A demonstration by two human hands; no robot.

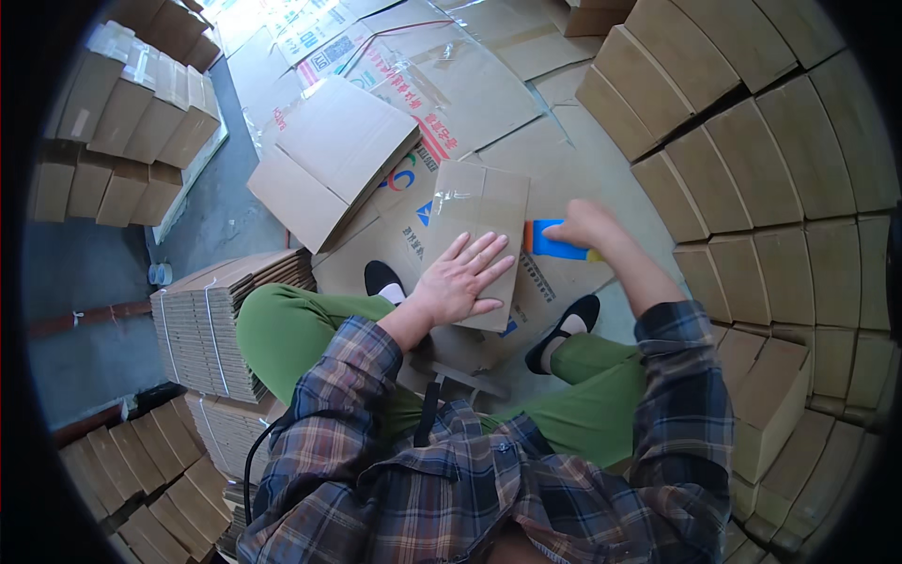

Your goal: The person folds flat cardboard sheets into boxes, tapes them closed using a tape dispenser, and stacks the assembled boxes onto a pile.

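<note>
A small cardboard box (pixel 489 202) stands between my feet, with a shiny strip of clear tape across its far part. My left hand (pixel 458 285) lies on top of it, palm down and fingers spread. To the right, my right hand (pixel 584 226) is wrapped round a blue tape dispenser (pixel 561 246) with orange and yellow ends. The dispenser's orange end meets the box's right edge; whether it presses on the side there I cannot tell. Part of the grip is hidden by my fingers.
Flattened cartons (pixel 489 85) cover the floor ahead. A larger brown carton (pixel 329 155) lies to the far left. Tied bundles of flat cardboard (pixel 211 324) stand by my left knee. Stacked boxes (pixel 752 169) wall off the right, with more boxes (pixel 127 103) at the far left.
</note>
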